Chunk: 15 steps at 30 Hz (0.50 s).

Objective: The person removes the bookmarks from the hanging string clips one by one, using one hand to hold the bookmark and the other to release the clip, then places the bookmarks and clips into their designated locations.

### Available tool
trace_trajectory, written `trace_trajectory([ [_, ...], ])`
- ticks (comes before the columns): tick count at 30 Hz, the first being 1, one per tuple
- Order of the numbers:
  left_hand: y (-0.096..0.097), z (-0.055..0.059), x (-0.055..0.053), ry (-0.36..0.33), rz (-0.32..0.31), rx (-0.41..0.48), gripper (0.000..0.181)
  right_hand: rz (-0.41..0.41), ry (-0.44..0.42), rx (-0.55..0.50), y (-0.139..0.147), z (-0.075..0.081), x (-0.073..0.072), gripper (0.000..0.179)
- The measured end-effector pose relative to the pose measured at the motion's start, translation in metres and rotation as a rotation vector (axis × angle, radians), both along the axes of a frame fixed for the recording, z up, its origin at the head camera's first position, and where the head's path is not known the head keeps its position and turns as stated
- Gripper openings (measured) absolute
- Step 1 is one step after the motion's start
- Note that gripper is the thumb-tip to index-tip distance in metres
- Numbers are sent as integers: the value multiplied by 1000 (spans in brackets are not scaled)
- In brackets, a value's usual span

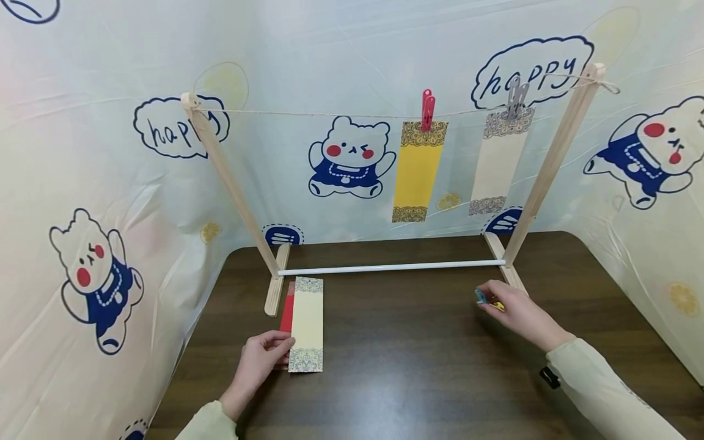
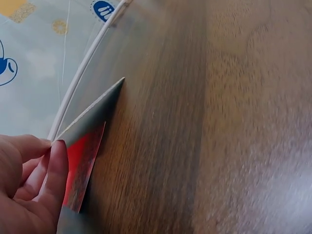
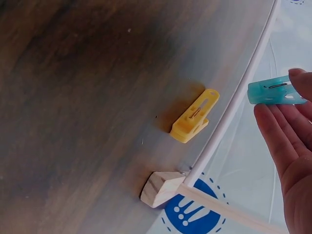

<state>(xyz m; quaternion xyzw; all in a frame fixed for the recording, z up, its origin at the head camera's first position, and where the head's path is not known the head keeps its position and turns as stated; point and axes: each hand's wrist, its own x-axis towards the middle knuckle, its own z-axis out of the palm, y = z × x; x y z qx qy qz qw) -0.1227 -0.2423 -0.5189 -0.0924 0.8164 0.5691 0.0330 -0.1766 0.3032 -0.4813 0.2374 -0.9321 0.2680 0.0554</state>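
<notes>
My left hand (image 1: 261, 360) pinches the left edge of a cream paper strip (image 1: 307, 318) with patterned ends. In the left wrist view the strip tilts up from the table, over a red strip (image 2: 78, 161). At the right, my right hand (image 1: 522, 313) holds a blue clothespin (image 3: 273, 90) between thumb and fingers, above the table. A yellow clothespin (image 3: 195, 117) lies on the table near that hand. On the string, a red clothespin (image 1: 428, 110) holds a yellow strip (image 1: 418, 177), and a grey clothespin (image 1: 516, 99) holds a pale strip (image 1: 500, 162).
A wooden frame has a left post (image 1: 228, 180), a right post (image 1: 552, 162) and a low white rod (image 1: 390, 267) between them. A thin string (image 1: 297, 113) runs across the top. The frame stands at the back of the dark wooden table (image 1: 396, 342), before a printed curtain (image 1: 286, 55).
</notes>
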Motion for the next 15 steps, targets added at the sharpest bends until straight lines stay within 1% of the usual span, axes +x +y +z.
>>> trace_trajectory([
  [6,-4,1,-3,10,-12,-107,17,-4,-11,2,-1,0,1,31],
  [12,-8,1,-6,15,-24,-147,18,-2,-25,-4,-1,-1,1,31],
  [15,-10,1,-8,26,-31,-193,17,-5,-42,-6,0,-1,2,32],
])
